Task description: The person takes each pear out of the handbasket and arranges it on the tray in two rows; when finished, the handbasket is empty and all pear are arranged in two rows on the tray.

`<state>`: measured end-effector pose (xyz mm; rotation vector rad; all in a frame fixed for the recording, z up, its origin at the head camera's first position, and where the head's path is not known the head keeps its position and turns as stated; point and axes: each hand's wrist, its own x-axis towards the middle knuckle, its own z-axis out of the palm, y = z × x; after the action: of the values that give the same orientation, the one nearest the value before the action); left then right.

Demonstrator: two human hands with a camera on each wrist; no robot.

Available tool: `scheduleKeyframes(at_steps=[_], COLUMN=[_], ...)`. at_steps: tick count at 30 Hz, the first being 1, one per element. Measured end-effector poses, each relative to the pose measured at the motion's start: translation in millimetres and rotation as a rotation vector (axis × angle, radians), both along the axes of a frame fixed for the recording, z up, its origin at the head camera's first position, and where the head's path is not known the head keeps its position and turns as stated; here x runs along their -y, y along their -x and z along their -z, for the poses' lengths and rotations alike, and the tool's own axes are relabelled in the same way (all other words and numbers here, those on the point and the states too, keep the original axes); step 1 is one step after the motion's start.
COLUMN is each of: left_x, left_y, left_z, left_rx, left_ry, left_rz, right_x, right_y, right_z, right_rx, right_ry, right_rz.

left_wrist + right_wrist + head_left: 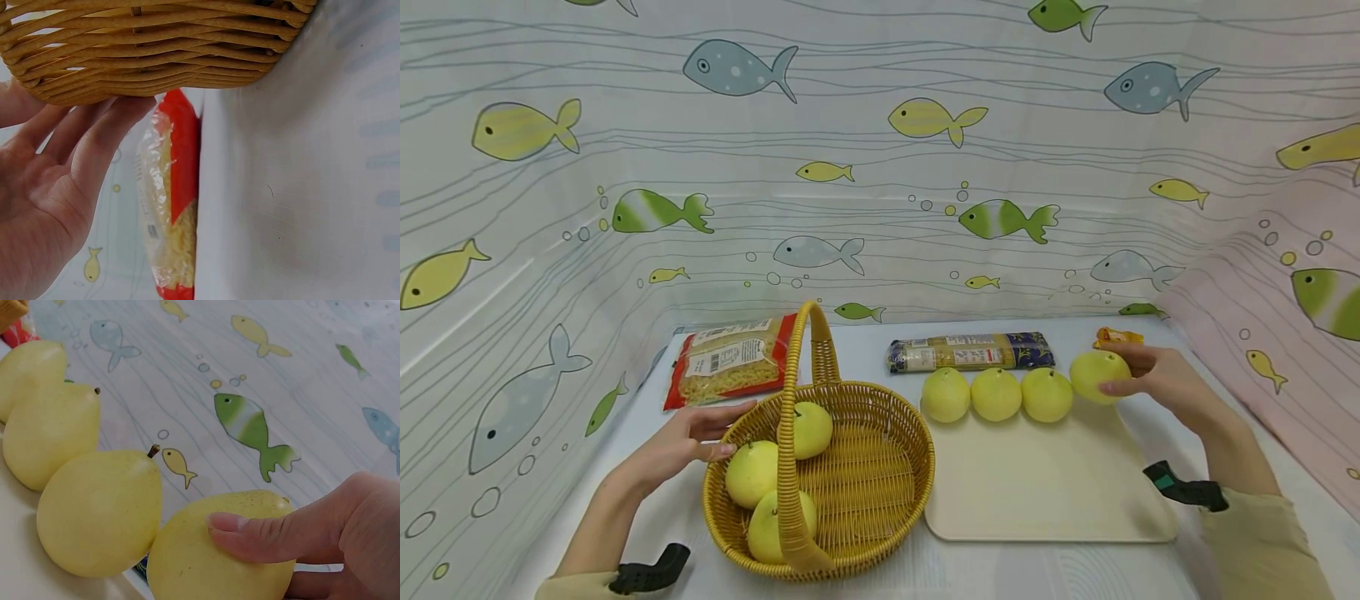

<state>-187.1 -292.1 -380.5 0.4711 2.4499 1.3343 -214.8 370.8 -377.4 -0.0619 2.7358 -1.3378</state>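
The right hand is gripping a yellow pear, with the thumb curling over its near side and the rest of the fingers wrapping behind it, so the hand is clamped on the fruit. That pear is sitting at the far right corner of a cream tray, at the right end of a row; three more pears are lying along the tray's back edge to its left, each touching or just beside its neighbour. The left hand is lying with fingers straight and apart, its fingertips pressing against the outer wall of a wicker basket, which is standing just left of the tray. Inside the basket three pears are resting on the left side, under the arched handle. Behind the left hand a red-edged bag of pasta is lying flat on the white table, and a long packet of noodles is lying behind the row of pears. A small orange packet is showing just beyond the right hand. A fish-patterned curtain is hanging around the table on all far sides.
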Motion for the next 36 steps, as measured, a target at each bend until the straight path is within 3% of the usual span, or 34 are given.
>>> scheduleKeyframes(at_steps=[36], left_x=[-0.6], left_y=[0.2], left_z=[-1.0], left_rx=[0.022], left_ry=[-0.014], left_rz=[0.003], right_x=[-7.7], right_y=[9.3], right_z=[25.2], right_rx=[0.074], right_ry=[-0.067], right_rz=[-0.069])
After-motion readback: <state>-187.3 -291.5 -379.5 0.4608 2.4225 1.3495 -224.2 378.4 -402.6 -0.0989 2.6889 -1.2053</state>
